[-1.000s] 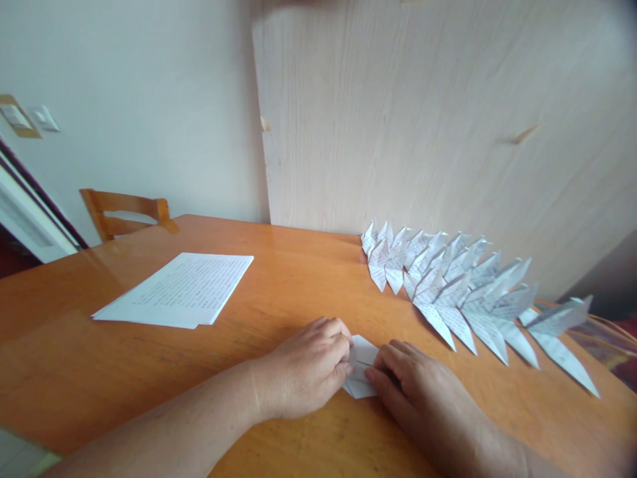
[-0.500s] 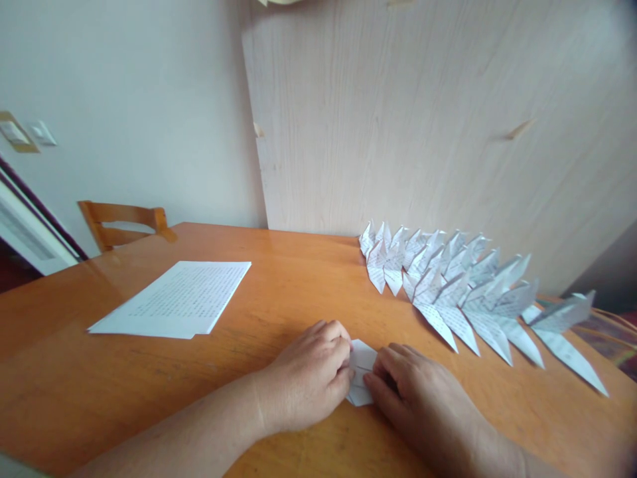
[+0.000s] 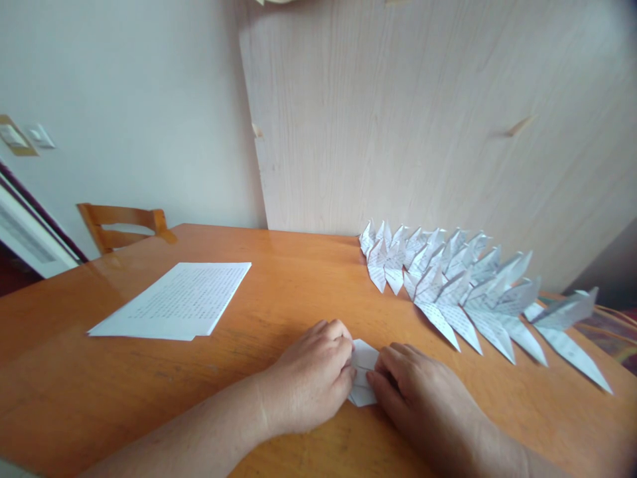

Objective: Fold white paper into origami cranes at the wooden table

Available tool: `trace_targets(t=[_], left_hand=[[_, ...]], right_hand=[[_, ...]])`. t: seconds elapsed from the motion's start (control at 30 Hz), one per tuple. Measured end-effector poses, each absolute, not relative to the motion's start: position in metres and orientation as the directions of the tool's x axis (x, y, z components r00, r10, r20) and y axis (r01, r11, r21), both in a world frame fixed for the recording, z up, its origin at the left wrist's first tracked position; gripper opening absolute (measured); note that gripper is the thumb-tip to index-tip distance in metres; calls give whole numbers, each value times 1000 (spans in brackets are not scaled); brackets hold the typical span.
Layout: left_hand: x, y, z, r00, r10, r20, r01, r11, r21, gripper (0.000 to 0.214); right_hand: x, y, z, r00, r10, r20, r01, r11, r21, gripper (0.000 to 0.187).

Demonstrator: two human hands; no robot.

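On the glossy orange-brown wooden desk [image 3: 293, 285], towards its near edge, lies a small folded white paper [image 3: 365, 356]. The person's left hand [image 3: 311, 382] has curled fingers pinching one side; the right hand [image 3: 428, 401] grips the other between thumb and fingers. Over by the right edge stand rows of pointed white folded-paper pieces [image 3: 429, 287] with writing.

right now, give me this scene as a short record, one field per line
left hand: curled, holding the left side of the folded paper
right hand: curled, holding its right side
text sheets: lying flat in a pile, left of the hands
paper pieces: folded, pointed, rowed on the right
table: orange-brown wood
chair: behind the table's far left edge
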State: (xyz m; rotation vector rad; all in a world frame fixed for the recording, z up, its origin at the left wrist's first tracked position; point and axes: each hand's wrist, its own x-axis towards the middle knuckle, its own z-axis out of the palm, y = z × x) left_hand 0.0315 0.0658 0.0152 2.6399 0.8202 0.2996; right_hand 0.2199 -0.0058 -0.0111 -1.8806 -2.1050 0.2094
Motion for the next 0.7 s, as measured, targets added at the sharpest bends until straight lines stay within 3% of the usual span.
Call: trace_targets(t=[0.23,0.43,0.7], left_hand=[[33,65,17,804,588,92,517,-766,383,10],[31,65,19,802,589,98,502,-754,424,11],[29,67,17,846,517,132,422,-800,427,16]], right_hand=[[218,-6,-8,-95,989,115,950,125,-287,18],[221,-6,-5,-84,993,80,932,107,-347,12],[227,-6,-3,-98,990,100,928,128,-349,13]])
